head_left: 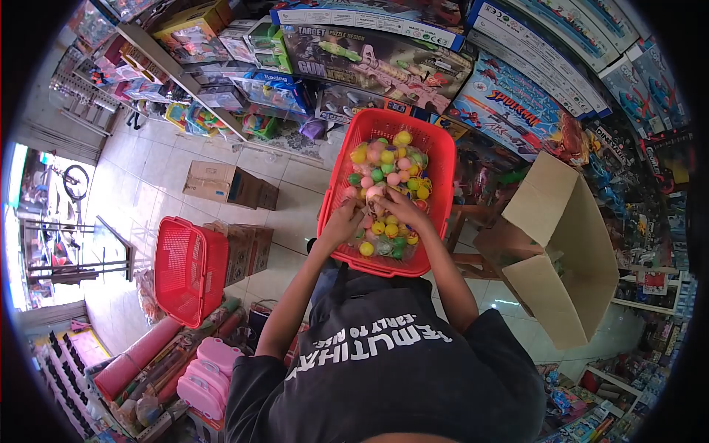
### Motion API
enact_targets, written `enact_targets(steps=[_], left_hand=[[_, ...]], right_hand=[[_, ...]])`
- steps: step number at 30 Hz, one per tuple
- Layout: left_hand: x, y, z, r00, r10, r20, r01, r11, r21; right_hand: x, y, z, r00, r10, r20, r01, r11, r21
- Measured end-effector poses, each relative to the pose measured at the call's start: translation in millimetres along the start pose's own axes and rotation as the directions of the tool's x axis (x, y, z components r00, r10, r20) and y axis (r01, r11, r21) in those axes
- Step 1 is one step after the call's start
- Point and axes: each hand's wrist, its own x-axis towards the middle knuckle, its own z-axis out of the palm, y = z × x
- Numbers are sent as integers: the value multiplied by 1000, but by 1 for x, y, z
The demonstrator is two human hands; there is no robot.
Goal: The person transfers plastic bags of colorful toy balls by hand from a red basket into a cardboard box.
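Observation:
A red plastic basket (442,221) sits in front of my body, filled with small balls (391,227) in yellow, pink, green and orange. Clear plastic bags (385,247) wrap some of them. My right hand (401,210) reaches in from the right, its fingers closed around a pink ball (375,193) near the middle of the pile. Close beside it, my left hand (346,223) has its fingers curled together over the balls at the basket's left side. What lies between the left fingertips is too small to make out.
Another red basket (190,272) stands at left by cardboard boxes (230,186). On the right is an open cardboard carton (572,258). Boxed toys (373,68) line the shelves ahead. Pink cases (207,380) and rolled sheets (136,362) lie at lower left.

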Motion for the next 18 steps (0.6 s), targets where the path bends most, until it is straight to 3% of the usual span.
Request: enact_targets(steps=[1,3,4,6,7,9,12,16,18], left_hand=[[-1,2,-2,1000,0,-2,0,1000,1],[-3,10,-6,999,46,-12,-46,999,-19],[-4,15,-9,999,44,-15,-45,999,-17],[-8,25,-12,997,27,-75,-40,982,-182],[-9,29,-12,997,26,-77,-39,983,-179],[-10,34,-13,998,-40,-55,19,940,-342],[-9,29,-18,999,4,-38,-12,976,-216],[-12,45,-32,999,6,-44,-14,983,-182],[-11,57,-42,972,233,-8,-233,972,-26]], right_hand=[[0,3,1,1000,-1,1,1,1000,0],[0,7,4,1000,-19,-5,20,974,225],[0,8,4,1000,-22,-2,22,974,226],[1,9,6,992,99,74,-121,906,406],[1,9,8,992,96,76,-119,905,408],[1,5,11,985,156,72,-170,825,538],[0,0,15,981,187,45,-177,785,594],[-2,-8,14,977,206,62,-200,763,615],[-10,-22,6,984,55,169,-166,629,760]])
